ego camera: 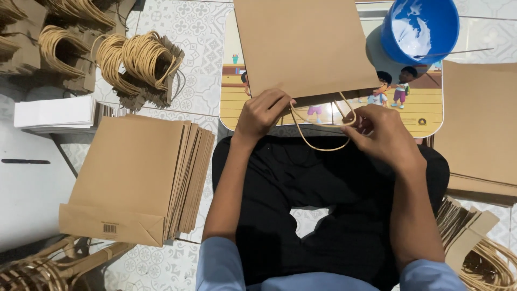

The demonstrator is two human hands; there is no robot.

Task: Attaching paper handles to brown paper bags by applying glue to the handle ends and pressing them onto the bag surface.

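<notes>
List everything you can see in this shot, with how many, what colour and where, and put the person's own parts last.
paper bag: one, brown, flat on the small table, mouth toward the person
twine handle: one loop, tan, at the bag's mouth, between both hands
small table: one, cartoon-printed top, in front of the person
bucket: one, blue, white inside, top right
stack of bags: one pile, brown, floor at left
second stack of bags: one pile, brown, right
handle bundles: several, tan, top left
white sheets: one stack, left
left hand: on the bag's edge
right hand: pinching the handle
</notes>
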